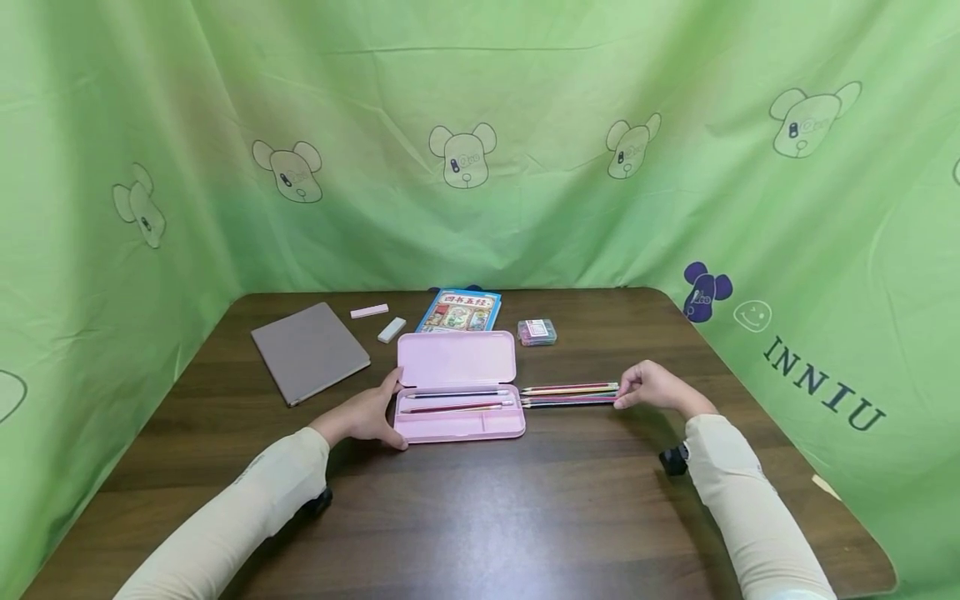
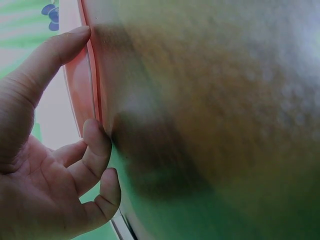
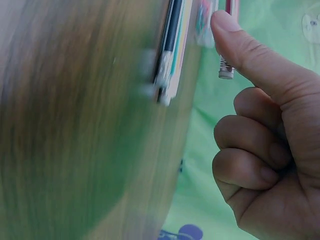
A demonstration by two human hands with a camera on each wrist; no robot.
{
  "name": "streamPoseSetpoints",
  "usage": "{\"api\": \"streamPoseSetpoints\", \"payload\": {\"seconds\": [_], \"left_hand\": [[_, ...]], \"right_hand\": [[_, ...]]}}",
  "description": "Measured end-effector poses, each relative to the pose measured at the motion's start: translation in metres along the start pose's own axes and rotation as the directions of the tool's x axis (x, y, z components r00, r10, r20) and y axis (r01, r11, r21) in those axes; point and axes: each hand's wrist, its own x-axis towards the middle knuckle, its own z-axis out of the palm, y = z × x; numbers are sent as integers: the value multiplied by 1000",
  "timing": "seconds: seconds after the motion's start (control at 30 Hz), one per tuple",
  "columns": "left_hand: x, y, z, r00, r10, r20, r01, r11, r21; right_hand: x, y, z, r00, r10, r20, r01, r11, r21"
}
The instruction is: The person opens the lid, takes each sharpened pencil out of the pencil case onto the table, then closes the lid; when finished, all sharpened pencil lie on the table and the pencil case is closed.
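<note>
The pink pencil case (image 1: 457, 427) lies with its lid (image 1: 456, 358) raised and a few pencils (image 1: 453, 408) inside. My left hand (image 1: 365, 414) holds its left end, thumb at the front corner and fingers farther back; the left wrist view shows the thumb (image 2: 80, 34) against the pink edge. To the right of the case lies a bundle of coloured pencils (image 1: 566, 402). At the bundle's right end is my right hand (image 1: 652, 390). Up close, it pinches a red pencil (image 3: 226, 72) near the eraser end, apart from the other pencils (image 3: 170, 55), its remaining fingers curled.
Behind the case are a blue-covered book (image 1: 461, 311), a small clear box (image 1: 537, 332), a white eraser-like block (image 1: 392, 330) and a pink strip (image 1: 369, 311). A grey notebook (image 1: 311, 352) lies at the back left. Green cloth (image 1: 465, 242) hangs around the table (image 1: 480, 517).
</note>
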Motion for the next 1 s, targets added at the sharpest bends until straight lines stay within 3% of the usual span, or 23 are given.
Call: {"api": "streamPoseSetpoints", "payload": {"seconds": [0.33,0.67,0.83,1.0], "left_hand": [[0,-1,0,1000,-7,-1,7,1000,6],[1,0,-1,1000,-4,11,4,1000,-4],[1,0,-1,1000,-7,13,7,1000,1],[1,-1,0,1000,-9,14,9,1000,-4]], "right_hand": [[2,10,3,998,34,43,-36,998,44],[7,8,5,995,104,-14,-104,993,-49],[12,0,5,991,134,-26,-135,990,-47],[22,-11,9,994,110,-11,-111,991,-71]]}}
